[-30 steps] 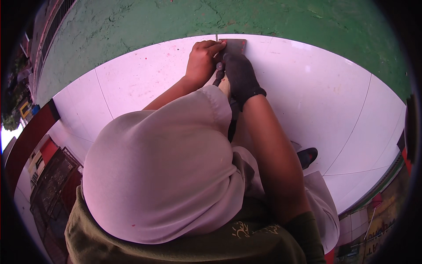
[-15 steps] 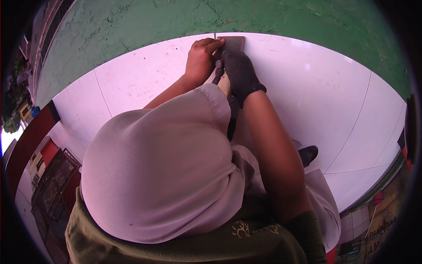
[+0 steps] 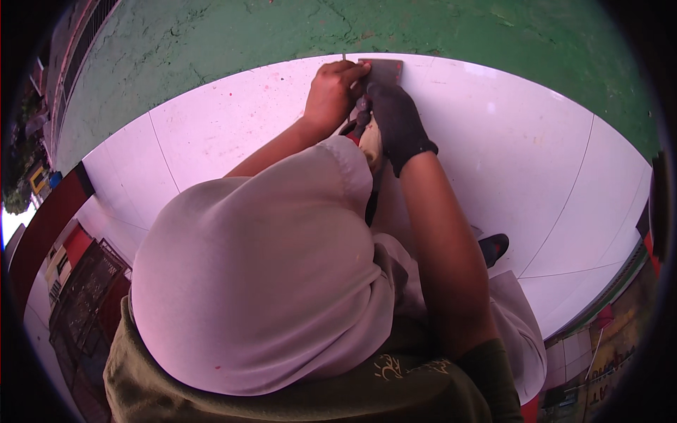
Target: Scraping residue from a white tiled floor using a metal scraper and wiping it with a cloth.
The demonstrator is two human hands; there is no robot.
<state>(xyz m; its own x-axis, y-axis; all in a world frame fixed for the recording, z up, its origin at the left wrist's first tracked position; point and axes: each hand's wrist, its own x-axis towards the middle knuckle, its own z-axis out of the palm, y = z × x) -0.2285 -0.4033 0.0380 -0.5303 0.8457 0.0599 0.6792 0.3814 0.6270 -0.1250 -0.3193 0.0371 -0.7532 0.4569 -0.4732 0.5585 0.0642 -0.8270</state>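
Note:
At the far edge of the white tiles, a flat grey rectangular scraper (image 3: 386,70) lies against the border with a rough green surface. My right hand (image 3: 398,120), in a black glove, is closed at the scraper's near end; the glove hides any handle. My bare left hand (image 3: 333,92) has its fingers bent, with fingertips pressing on the scraper's left edge. Between my wrists, just below the hands, part of a foot (image 3: 371,144) shows beside dark straps. The pale cloth over my upper body covers much of the lower middle.
White tiles (image 3: 508,162) with thin dark joints spread around me. Beyond them is the green painted surface (image 3: 437,28), cracked in places. A black shoe (image 3: 494,248) is at the right of my right forearm. A dark reddish curved beam (image 3: 53,218) stands at the left.
Both hands and the scraper have shifted a little to the right along the tile edge. More of the foot between my wrists now shows.

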